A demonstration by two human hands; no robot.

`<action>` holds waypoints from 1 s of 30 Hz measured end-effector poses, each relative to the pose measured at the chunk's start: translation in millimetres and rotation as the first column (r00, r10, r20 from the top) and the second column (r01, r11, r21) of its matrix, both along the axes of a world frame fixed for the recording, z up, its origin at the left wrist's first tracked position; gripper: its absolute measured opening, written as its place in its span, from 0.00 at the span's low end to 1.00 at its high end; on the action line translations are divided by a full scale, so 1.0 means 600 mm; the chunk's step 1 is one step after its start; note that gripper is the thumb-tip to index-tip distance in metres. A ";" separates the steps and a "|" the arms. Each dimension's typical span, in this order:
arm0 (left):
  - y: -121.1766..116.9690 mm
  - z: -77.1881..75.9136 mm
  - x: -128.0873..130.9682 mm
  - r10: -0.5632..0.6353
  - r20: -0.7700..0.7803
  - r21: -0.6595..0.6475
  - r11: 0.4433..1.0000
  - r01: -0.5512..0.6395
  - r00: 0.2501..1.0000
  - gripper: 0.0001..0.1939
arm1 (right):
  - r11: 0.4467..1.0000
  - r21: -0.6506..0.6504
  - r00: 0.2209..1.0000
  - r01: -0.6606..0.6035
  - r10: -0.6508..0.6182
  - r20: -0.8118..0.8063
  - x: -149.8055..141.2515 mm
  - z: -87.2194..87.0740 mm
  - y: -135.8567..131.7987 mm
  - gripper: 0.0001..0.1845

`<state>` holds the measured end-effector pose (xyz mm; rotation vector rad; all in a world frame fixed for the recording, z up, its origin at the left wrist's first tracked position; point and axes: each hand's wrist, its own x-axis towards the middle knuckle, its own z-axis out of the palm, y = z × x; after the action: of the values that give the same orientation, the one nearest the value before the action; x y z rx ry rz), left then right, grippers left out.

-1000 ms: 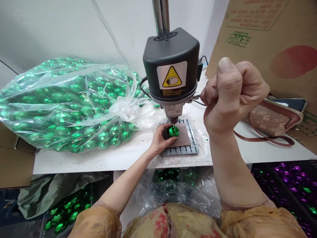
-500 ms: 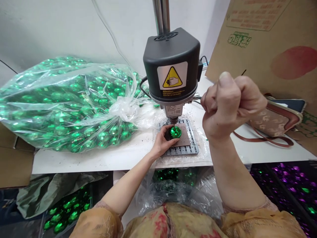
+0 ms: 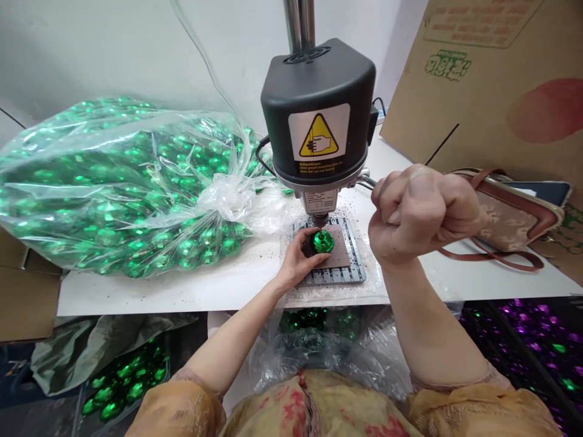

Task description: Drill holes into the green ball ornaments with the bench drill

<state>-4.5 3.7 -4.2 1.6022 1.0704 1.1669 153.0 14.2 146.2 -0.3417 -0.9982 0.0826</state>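
On the base plate of a small black drill press, my left hand curls its thumb and fingers around a shiny green faceted ball. The ball sits on a brownish square pad, and the drill bit meets its top. How deep the bit goes, I cannot tell. To the right of the drill head, my right hand is closed in a fist on the press's feed lever. Most of the lever is hidden in the fist.
A large clear bag of green balls lies on the white table at left. Cardboard and a handbag stand at right. Below the table edge are more green balls and purple ones.
My right hand has come down a little, and more of a thin dark rod shows behind it. My left hand still holds the ball in the same place. The view has shifted slightly.
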 end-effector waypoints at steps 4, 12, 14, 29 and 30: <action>-0.001 -0.001 0.000 -0.005 0.012 0.007 1.000 0.005 1.000 0.32 | 0.999 0.024 0.999 0.039 -0.039 0.019 0.003 -0.013 0.002 0.27; -0.002 0.000 0.002 0.006 0.012 0.017 1.000 -0.006 1.000 0.32 | 0.993 0.093 0.995 -0.069 0.062 0.080 0.008 -0.026 0.002 0.27; -0.002 -0.001 0.002 0.004 0.015 0.012 1.000 -0.004 1.000 0.32 | 0.989 0.122 0.993 -0.082 0.071 0.095 0.009 -0.029 0.004 0.25; -0.017 0.021 0.010 0.210 -0.106 0.078 0.976 -0.203 0.972 0.29 | 0.979 -0.186 0.996 -0.087 0.078 -0.053 0.000 0.062 0.003 0.24; -0.029 0.027 0.008 0.264 -0.149 0.133 0.960 -0.245 0.953 0.28 | 0.974 -0.204 0.994 -0.100 0.090 -0.054 0.000 0.073 0.005 0.23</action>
<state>0.3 -13.6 11.8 1.7094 1.3725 1.3007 153.2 17.3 189.9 -0.4804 -0.9637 0.2814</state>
